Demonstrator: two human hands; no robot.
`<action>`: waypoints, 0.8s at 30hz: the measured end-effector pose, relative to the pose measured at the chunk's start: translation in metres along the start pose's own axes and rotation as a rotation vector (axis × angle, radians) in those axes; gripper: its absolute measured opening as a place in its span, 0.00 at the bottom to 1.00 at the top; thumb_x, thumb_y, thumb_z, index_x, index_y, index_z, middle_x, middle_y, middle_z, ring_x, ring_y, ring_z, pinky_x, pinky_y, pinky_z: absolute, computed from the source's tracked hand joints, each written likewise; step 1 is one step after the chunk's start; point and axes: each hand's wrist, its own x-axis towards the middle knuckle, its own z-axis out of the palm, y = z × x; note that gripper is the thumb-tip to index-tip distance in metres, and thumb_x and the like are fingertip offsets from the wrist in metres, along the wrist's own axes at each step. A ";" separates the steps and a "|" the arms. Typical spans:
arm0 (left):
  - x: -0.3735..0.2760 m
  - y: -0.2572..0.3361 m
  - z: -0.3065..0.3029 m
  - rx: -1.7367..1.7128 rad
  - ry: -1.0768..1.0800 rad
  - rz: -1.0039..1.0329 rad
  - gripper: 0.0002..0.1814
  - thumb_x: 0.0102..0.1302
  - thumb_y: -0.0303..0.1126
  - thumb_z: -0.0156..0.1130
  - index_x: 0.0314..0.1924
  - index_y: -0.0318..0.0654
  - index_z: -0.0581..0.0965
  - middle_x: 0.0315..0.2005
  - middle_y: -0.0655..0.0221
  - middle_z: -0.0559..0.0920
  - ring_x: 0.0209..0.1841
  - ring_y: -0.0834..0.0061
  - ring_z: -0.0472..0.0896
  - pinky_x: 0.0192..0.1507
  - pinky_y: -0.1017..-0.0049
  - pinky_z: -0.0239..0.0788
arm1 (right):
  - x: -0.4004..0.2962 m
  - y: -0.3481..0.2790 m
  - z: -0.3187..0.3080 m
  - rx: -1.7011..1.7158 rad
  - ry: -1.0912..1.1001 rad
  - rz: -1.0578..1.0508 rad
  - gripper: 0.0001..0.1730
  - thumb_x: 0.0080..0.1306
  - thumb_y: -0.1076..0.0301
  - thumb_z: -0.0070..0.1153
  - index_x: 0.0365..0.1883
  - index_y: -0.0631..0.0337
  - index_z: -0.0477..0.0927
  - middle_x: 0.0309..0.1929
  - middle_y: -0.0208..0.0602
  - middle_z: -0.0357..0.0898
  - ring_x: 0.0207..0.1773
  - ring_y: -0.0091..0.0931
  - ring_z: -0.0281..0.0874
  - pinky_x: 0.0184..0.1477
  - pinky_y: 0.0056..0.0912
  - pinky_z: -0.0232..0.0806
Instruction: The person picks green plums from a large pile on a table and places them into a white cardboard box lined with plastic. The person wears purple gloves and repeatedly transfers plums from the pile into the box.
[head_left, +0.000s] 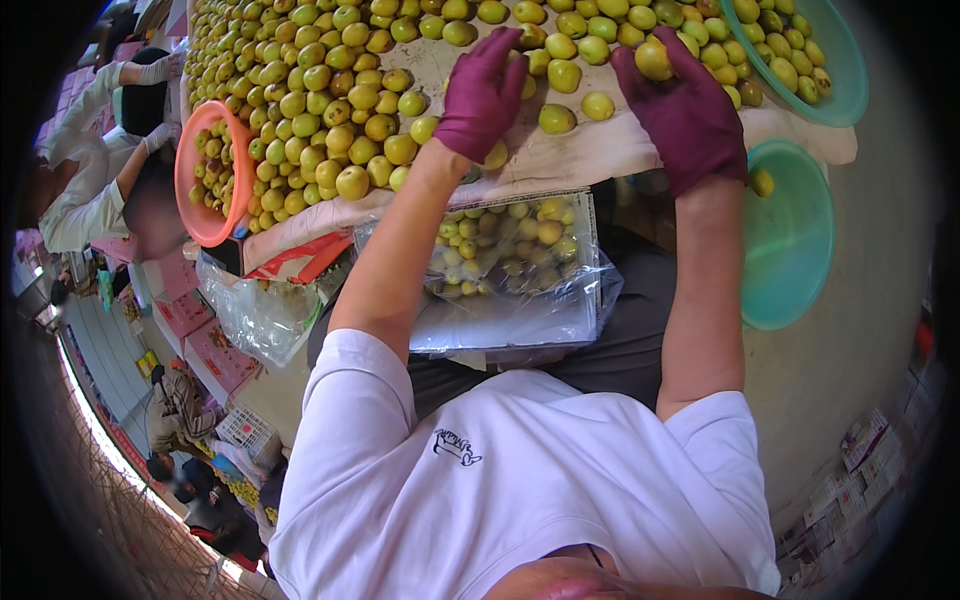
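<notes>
My right hand (686, 120), in a purple glove, grips a yellow-green jujube (654, 60) between thumb and fingers above the cloth-covered table. My left hand (482, 101), gloved alike, reaches among loose fruit with its fingers partly curled. A browned jujube (533, 36) lies by its fingertips; whether the hand grips any fruit is hidden. Two single jujubes, one (556, 118) nearer the left hand and another (598, 106), rest on the cloth between my hands. Below my forearms, a cardboard box (510, 322) lined with clear plastic holds many jujubes (487, 247).
Jujubes (315, 97) heap over the table's left side. An orange basin (244, 161) of smaller fruit stands there, near a person's gloved hands (159, 137). At right are a teal basin (847, 97) of fruit and a lower one (795, 240) with one jujube. Pink cartons (217, 356) line the left.
</notes>
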 end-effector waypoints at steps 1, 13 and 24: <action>0.004 0.003 -0.014 -0.155 0.040 -0.035 0.18 0.69 0.33 0.55 0.58 0.45 0.73 0.54 0.57 0.78 0.56 0.66 0.76 0.57 0.70 0.66 | 0.004 -0.002 -0.004 -0.045 0.005 -0.011 0.23 0.67 0.73 0.51 0.60 0.65 0.65 0.57 0.51 0.66 0.62 0.44 0.65 0.60 0.43 0.68; -0.096 -0.116 -0.144 0.554 0.429 -0.207 0.17 0.67 0.39 0.53 0.50 0.38 0.79 0.53 0.47 0.75 0.59 0.51 0.68 0.64 0.61 0.55 | -0.007 0.002 0.024 -0.391 -0.110 -0.124 0.25 0.73 0.66 0.37 0.67 0.67 0.58 0.68 0.54 0.52 0.68 0.43 0.56 0.69 0.44 0.56; -0.027 -0.093 -0.069 0.589 0.624 -0.112 0.16 0.63 0.37 0.54 0.48 0.46 0.81 0.50 0.57 0.74 0.53 0.52 0.67 0.59 0.57 0.55 | -0.010 0.011 0.023 -0.180 -0.190 -0.101 0.23 0.72 0.70 0.41 0.63 0.71 0.62 0.61 0.49 0.65 0.62 0.37 0.65 0.63 0.38 0.64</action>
